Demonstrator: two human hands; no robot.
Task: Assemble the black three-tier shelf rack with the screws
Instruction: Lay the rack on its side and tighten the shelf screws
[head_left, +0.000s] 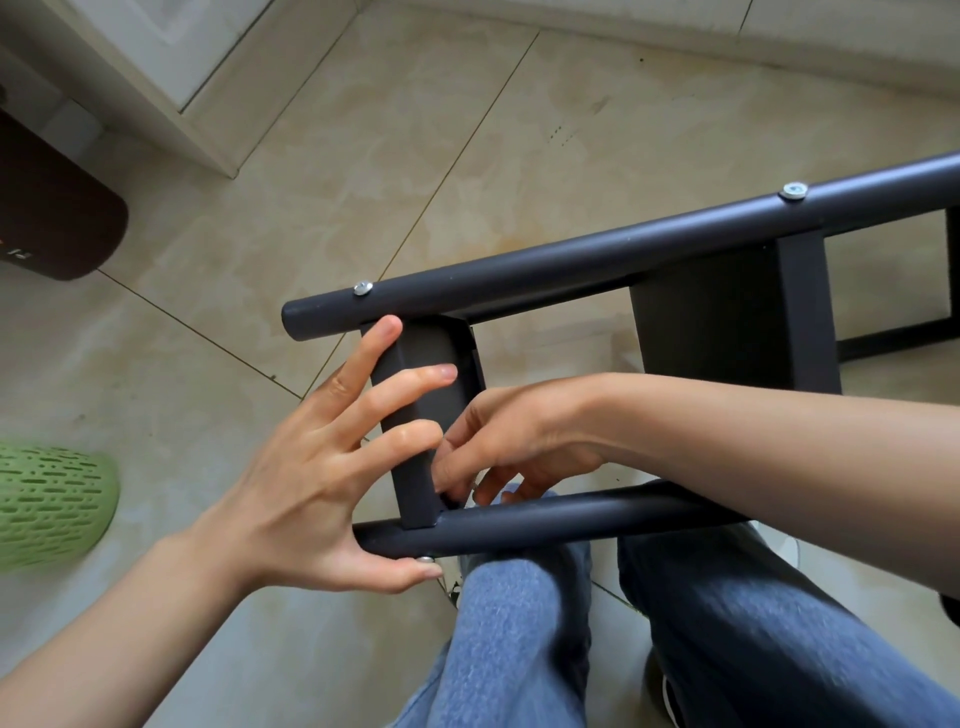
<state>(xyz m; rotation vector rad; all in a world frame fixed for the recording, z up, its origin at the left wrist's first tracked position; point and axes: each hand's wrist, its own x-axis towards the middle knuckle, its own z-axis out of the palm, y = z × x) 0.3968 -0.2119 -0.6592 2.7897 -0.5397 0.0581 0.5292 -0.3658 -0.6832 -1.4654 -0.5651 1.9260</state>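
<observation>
You are in a home: shiny tan floor tiles (467, 130), a white doorframe (171, 78), a green basket (47, 509).

The left hand (317, 467) reaches in with fingers spread and straight, thumb extended low, while the right hand (509, 441) (forearm crossing from the right) curls its fingers downward.

hands: 2 (291, 483) (511, 447) | black tubes: 2 (597, 254) (561, 519) | shelf panels: 2 (431, 415) (727, 317) | screws: 3 (363, 288) (794, 190) (426, 559) | green basket: 1 (47, 504)
</observation>
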